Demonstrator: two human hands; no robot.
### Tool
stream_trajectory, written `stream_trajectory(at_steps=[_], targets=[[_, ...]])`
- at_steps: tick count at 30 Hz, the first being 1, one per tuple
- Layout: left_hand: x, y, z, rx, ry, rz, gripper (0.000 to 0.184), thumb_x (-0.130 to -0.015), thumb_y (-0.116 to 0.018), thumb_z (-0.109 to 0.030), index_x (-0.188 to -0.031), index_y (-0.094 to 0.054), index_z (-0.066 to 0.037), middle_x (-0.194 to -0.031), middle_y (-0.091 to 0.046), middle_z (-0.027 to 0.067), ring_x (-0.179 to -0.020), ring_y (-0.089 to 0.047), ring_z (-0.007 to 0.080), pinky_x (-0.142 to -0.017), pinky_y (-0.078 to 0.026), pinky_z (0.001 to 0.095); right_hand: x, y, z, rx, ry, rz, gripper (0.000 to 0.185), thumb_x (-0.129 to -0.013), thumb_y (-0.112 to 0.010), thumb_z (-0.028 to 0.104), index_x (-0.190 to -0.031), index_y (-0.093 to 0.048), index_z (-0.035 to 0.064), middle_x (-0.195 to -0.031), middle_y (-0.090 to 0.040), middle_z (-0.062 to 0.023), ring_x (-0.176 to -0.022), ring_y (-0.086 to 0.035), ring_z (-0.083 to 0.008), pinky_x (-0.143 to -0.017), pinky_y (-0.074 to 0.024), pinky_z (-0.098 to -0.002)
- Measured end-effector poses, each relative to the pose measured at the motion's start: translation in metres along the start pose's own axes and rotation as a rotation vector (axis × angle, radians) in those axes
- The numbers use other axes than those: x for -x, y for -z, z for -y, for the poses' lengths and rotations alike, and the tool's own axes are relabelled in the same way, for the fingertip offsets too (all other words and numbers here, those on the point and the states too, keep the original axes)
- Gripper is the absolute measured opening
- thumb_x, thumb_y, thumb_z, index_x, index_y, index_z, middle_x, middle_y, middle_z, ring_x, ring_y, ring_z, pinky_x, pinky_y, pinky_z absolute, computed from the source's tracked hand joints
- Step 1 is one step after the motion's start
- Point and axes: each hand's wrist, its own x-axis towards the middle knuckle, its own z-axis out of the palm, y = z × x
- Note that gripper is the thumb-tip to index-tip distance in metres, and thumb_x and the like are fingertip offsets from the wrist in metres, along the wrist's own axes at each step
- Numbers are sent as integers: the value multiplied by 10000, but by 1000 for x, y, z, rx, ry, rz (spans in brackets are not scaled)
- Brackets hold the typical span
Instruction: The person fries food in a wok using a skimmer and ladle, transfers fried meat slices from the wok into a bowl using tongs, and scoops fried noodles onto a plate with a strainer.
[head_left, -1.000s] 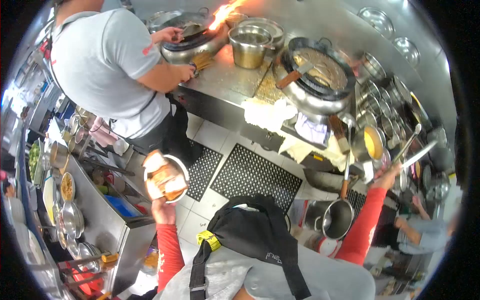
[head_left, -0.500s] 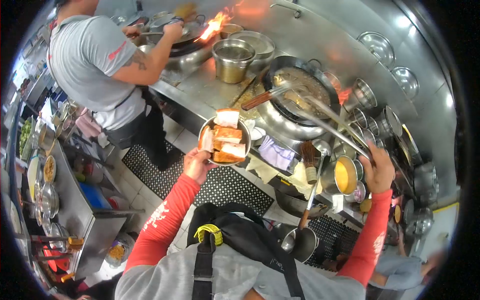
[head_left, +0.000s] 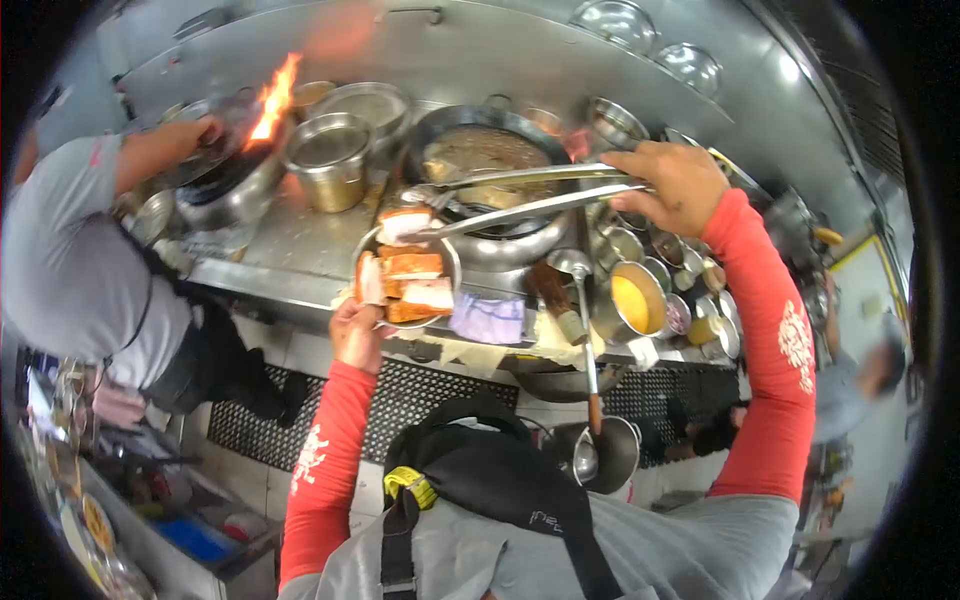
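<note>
Long metal tongs (head_left: 545,207) have swung from over the dark, round wok (head_left: 420,140) to the shiny bowl (head_left: 457,277), their tips spread around its farthest slab (head_left: 402,222); contact is unclear. The right hand (head_left: 675,185) holds them, clasped round both arms. The left hand (head_left: 357,335) pinches the bowl's near rim. Blocky, brown-crusted, pale-sided slabs (head_left: 412,266) lie just beyond the left hand, well left of the right.

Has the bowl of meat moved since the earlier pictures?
Yes. In the left hand, the bowl has come forward, nearer the fixed right-hand wok than a second ago.
</note>
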Motion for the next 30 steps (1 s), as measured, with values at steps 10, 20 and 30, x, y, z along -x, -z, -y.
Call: stream_trajectory(at_steps=[10, 20, 30], targets=[[-34, -30, -18, 175, 51, 19, 182, -745, -514, -21, -915, -578, -17, -837, -618, 73, -652, -602, 148, -547, -573, 316, -18, 13, -36, 26, -84, -1, 315, -809, -611, 367, -1068, -645, 191, -811, -641, -86, -761, -609, -300, -642, -467, -415], [-42, -31, 2, 110, 2, -114, 345, -733, -469, -28, -1071, -522, 17, -967, -603, 108, -828, -616, 228, -624, -567, 382, -87, -172, -173, -8, -475, 126, 326, -808, -586, 429, -1038, -663, 210, -961, -661, -112, -902, -628, -294, -811, -490, -418], [-2, -50, -16, 163, -8, -268, 296, -747, -494, -10, -1036, -559, 5, -857, -558, 65, -747, -578, 189, -662, -562, 434, -104, -242, -204, -89, -715, 239, 410, -824, -544, 450, -1126, -631, 187, -1135, -606, -126, -1041, -580, -307, -886, -462, -426]])
